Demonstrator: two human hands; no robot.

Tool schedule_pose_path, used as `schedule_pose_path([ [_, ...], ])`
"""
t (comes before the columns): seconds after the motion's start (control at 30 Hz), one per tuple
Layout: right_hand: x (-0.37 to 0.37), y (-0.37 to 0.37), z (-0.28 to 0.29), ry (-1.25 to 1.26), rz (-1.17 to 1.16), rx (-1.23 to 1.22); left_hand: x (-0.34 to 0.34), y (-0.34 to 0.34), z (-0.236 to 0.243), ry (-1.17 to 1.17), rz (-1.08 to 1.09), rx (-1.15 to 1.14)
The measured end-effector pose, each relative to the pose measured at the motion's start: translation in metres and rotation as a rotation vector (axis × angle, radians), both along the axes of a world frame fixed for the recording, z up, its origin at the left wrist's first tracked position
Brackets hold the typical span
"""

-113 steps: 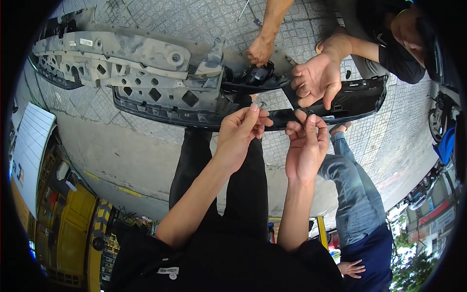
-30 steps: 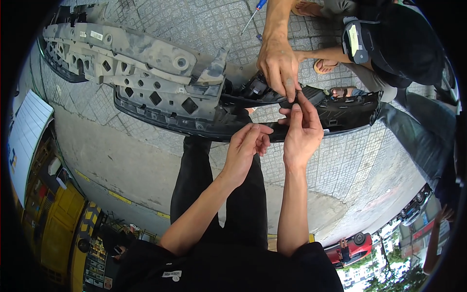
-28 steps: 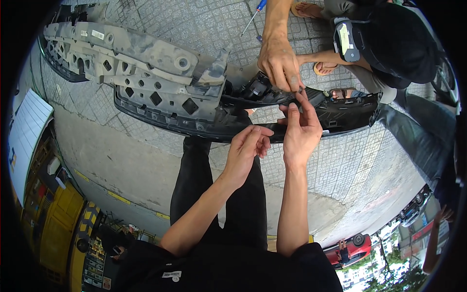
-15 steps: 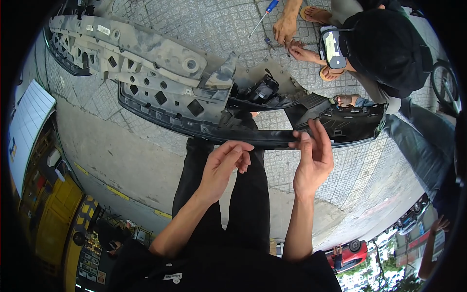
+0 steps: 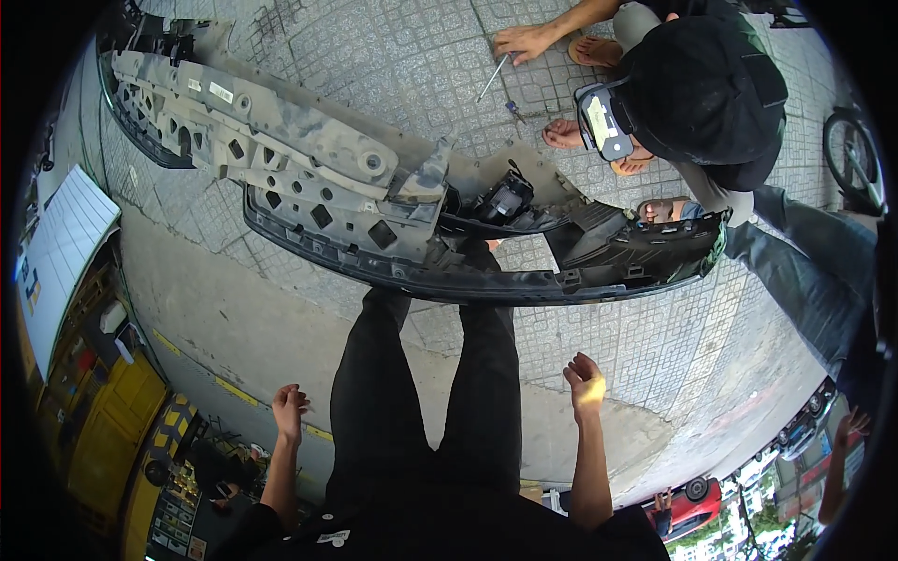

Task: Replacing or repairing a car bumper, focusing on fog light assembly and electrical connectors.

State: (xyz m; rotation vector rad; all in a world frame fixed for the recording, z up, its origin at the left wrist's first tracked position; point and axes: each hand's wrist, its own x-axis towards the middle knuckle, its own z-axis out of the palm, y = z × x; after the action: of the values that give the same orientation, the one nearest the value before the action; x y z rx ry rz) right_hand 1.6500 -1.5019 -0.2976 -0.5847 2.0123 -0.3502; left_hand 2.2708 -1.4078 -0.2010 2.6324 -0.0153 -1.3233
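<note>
My left hand point(image 5: 291, 409) hangs beside my left leg, its fingers loosely bent with nothing in them. To the right of my legs, my right hand point(image 5: 585, 383) is lifted with the fingers half curled, also empty; a bright patch of light falls on its wrist. Both are apart from the large car bumper point(image 5: 346, 187), which lies across the paving in front of me. Its inner side faces up, grey and dusty with many cut-outs, and its near edge is black. A dark lamp-like unit point(image 5: 510, 198) sits inside its right half.
A co-worker in a black cap point(image 5: 702, 98) crouches beyond the bumper, one hand point(image 5: 526, 42) over a screwdriver point(image 5: 491, 79) on the paving. A small dark part point(image 5: 515, 111) lies nearby. Another person's jeans point(image 5: 804, 252) show at right. Yellow cabinets point(image 5: 112, 411) stand at lower left.
Both my hands have drawn back from the bumper's near edge toward my body and moved apart. The co-worker's far hand now covers the screwdriver's handle; the small part lies apart from their hands.
</note>
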Motion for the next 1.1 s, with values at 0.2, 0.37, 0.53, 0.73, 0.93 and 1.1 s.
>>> schedule_pose_path([
  [0.2, 0.032, 0.116, 0.045, 0.002, -0.198, 0.584, 0.061, 0.083, 0.008, -0.118, -0.142, 0.084],
  [0.37, 0.125, 0.155, 0.065, 0.004, -0.31, 0.49, 0.127, 0.092, -0.02, 0.026, 0.109, -0.102],
  [0.53, 0.246, 0.171, 0.084, 0.034, -0.253, 0.34, 0.234, 0.104, -0.062, -0.032, -0.127, -0.178],
  [0.73, 0.355, 0.117, 0.104, 0.496, 0.59, 0.291, 0.36, 0.107, 0.005, -0.17, 0.371, -0.512],
  [0.93, 0.507, -0.062, 0.109, 0.01, 0.404, 0.274, 0.465, 0.129, 0.039, -0.301, 0.541, -0.732],
  [1.1, 0.694, -0.232, 0.093, -0.228, 0.452, 0.053, 0.475, 0.15, -0.001, -0.267, 0.92, -0.143],
])
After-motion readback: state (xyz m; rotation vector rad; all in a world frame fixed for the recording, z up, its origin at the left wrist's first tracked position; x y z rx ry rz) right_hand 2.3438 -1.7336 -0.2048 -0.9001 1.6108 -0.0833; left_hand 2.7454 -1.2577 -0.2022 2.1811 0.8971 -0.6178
